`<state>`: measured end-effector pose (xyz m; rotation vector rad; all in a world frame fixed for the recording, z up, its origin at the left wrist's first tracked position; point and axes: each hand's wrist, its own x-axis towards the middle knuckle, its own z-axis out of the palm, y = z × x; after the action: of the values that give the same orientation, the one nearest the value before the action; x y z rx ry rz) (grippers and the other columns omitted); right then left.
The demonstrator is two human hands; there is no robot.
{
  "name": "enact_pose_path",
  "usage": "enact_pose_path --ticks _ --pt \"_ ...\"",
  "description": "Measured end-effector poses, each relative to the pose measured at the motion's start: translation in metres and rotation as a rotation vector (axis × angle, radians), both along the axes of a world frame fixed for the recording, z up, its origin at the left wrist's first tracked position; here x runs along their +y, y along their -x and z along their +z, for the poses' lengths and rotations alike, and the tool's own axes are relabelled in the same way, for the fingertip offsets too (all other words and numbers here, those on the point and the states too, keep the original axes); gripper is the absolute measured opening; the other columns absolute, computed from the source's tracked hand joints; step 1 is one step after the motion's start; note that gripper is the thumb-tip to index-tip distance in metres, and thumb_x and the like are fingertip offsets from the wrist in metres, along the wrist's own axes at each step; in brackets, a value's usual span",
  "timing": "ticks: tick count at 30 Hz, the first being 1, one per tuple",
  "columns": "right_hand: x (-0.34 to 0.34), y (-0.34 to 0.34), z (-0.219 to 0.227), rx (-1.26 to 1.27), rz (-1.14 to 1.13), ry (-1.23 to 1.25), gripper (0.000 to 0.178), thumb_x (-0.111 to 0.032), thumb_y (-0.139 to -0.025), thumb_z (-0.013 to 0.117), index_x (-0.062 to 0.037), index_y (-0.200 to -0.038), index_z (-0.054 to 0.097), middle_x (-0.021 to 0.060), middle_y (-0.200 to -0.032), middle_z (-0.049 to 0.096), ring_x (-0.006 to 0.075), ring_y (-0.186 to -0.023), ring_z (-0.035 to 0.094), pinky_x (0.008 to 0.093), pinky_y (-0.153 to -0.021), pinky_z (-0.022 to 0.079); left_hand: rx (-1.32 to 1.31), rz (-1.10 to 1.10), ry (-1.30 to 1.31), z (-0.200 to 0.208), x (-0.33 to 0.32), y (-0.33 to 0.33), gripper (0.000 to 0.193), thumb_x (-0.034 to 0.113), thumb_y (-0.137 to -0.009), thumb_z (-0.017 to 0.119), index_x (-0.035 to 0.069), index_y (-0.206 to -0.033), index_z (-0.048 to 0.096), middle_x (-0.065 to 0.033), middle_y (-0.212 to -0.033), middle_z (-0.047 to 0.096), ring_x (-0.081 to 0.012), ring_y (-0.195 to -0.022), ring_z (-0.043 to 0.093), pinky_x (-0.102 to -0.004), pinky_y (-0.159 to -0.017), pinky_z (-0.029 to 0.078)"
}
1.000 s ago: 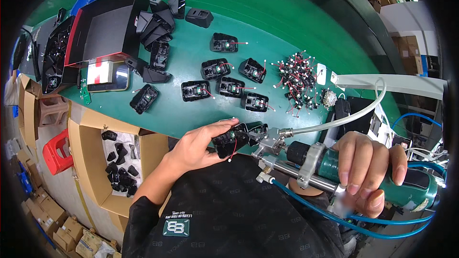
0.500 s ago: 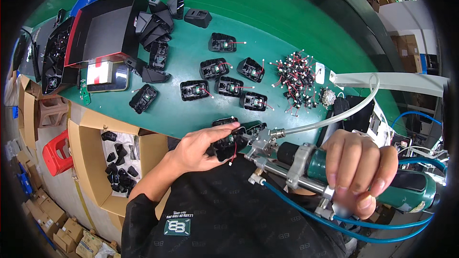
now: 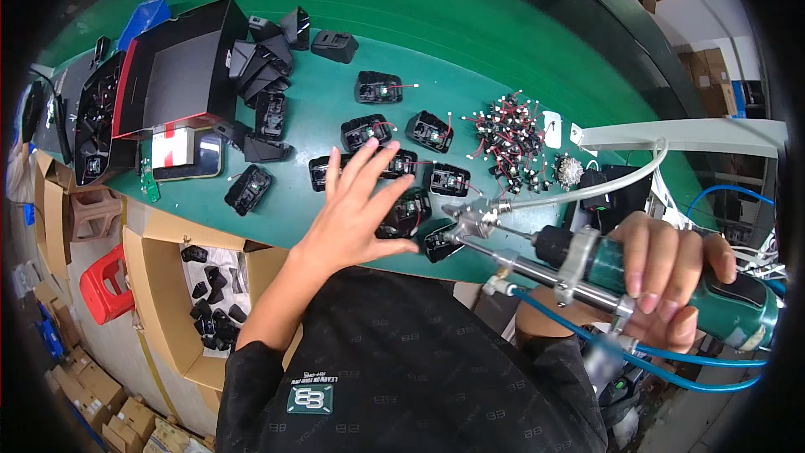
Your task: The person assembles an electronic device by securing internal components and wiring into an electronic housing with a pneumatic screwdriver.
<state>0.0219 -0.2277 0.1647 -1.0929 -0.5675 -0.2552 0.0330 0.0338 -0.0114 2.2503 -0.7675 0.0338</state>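
Observation:
My right hand (image 3: pixel 671 281) is wrapped round a green power screwdriver (image 3: pixel 608 264) fitted with a metal feed head, a clear hose and blue air tubes. Its metal nose (image 3: pixel 474 222) points left, over the bench's near edge. My left hand (image 3: pixel 356 210) is open with fingers spread above several black plastic housings, partly covering some. One housing (image 3: pixel 411 216) lies just beside its thumb and forefinger, with a red wire showing. Another housing (image 3: pixel 440 241) sits under the screwdriver nose. Farther back, a housing (image 3: pixel 379 88) holds a small circuit board with a red wire.
Wired connectors (image 3: pixel 507 138) lie heaped at the right, near a pile of small metal screws (image 3: pixel 569 170). At the left stands an open black-and-red box (image 3: pixel 180 75) beside stacked black covers (image 3: pixel 264 67). A cardboard box (image 3: pixel 155 302) with black parts is below the bench edge.
My left hand has let go of the housing it held at the screwdriver nose and spread open farther over the bench. The screwdriver in my right hand has moved right and pulled back.

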Motion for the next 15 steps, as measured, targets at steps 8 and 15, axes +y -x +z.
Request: enact_pose_path --ticks 8,15 --pt "0.0 0.001 -0.018 -0.016 -0.029 -0.064 0.048 -0.013 -0.083 0.072 -0.0171 -0.125 0.049 -0.0042 -0.073 0.058 0.0109 -0.065 0.058 0.0257 -0.058 0.049 -0.018 0.032 -0.254 0.009 0.008 -0.045 0.055 0.017 -0.075 0.075 0.009 -0.128 0.06 -0.0191 -0.158 0.024 -0.041 -0.147 0.02 -0.0619 -0.116 0.012" --pt "0.002 0.002 -0.016 0.024 -0.063 -0.038 0.046 -0.013 -0.083 0.072 -0.0161 -0.123 0.049 -0.0041 -0.074 0.058 0.0119 -0.065 0.058 0.0268 -0.058 0.049 -0.119 0.002 -0.349 -0.001 -0.002 -0.053 0.058 0.023 -0.063 0.086 0.006 -0.113 0.063 -0.0161 -0.155 0.029 -0.0363 -0.146 0.023 -0.0645 -0.114 0.018"
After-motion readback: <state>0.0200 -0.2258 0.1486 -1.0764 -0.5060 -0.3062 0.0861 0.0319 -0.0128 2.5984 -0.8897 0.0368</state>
